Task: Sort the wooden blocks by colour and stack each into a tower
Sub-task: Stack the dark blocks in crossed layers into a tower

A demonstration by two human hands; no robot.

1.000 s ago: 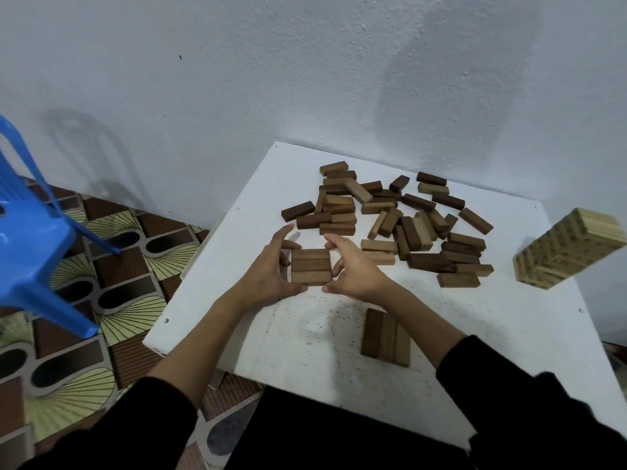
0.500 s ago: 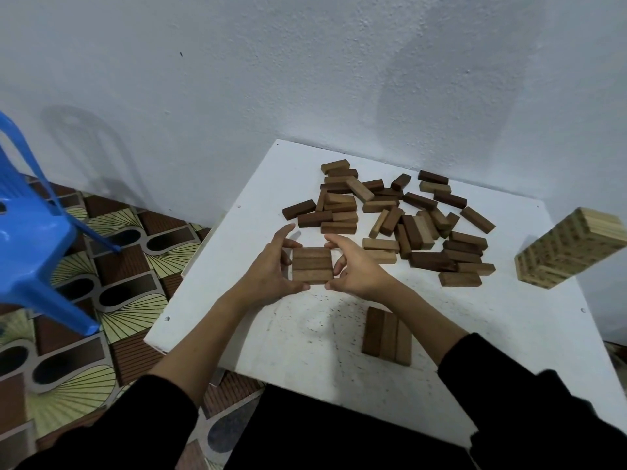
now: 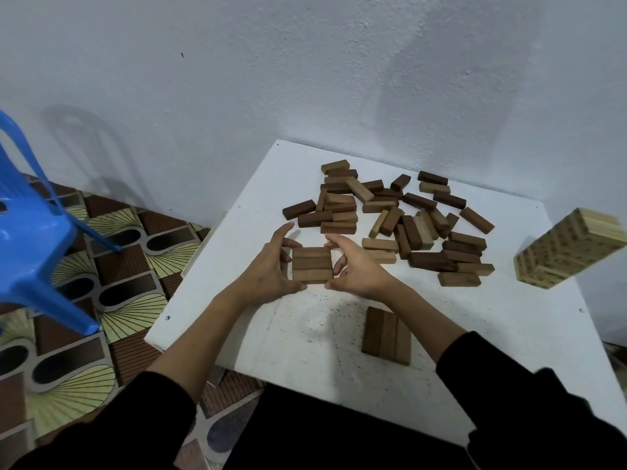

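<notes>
Blocks [image 3: 312, 265] between left [image 3: 271, 269] and right grip [image 3: 356, 269]

Single head-worn wide-angle view, looking forward and down from close above the white table [image 3: 509, 334], wall straight ahead, floor at left, frame edges bending outward.

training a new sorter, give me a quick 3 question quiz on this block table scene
1. True or false: both hands are at the medium-brown block layer.
2. Which stack is finished and tallest? A) pale tower B) dark block layer C) loose block pile
3. How many blocks lie side by side in the dark block layer?

Key
1. True: left hand and right hand bracket it on the white table.
2. A
3. Three
</notes>
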